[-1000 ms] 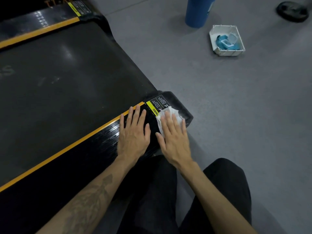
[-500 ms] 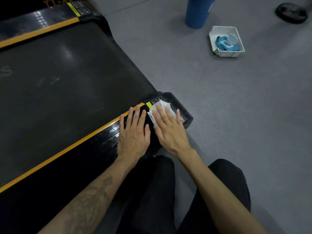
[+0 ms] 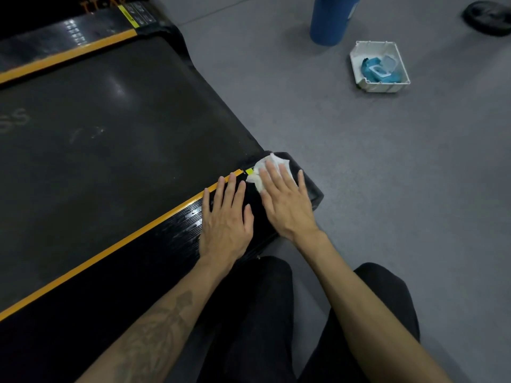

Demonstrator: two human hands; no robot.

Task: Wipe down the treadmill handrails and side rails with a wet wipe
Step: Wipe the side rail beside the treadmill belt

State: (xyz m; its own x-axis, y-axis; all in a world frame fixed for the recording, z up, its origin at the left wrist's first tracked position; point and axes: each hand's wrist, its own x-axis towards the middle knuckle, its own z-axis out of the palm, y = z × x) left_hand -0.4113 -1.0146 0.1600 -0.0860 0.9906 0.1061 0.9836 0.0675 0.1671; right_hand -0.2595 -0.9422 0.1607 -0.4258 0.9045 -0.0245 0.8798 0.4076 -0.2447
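White wipe (image 3: 265,168) lies under the flat right hand (image 3: 287,201) at the side rail's (image 3: 177,225) end corner, left hand (image 3: 225,217) flat beside it bracing; next, probably sweep back along the rail.

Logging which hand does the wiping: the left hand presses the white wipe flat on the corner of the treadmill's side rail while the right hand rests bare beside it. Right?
Not quite: the hands are swapped. In the head view the right hand presses the white wipe on the side rail corner; the left hand rests bare beside it.

The right hand (image 3: 287,200) hides most of the wet wipe (image 3: 265,168) and warning label.
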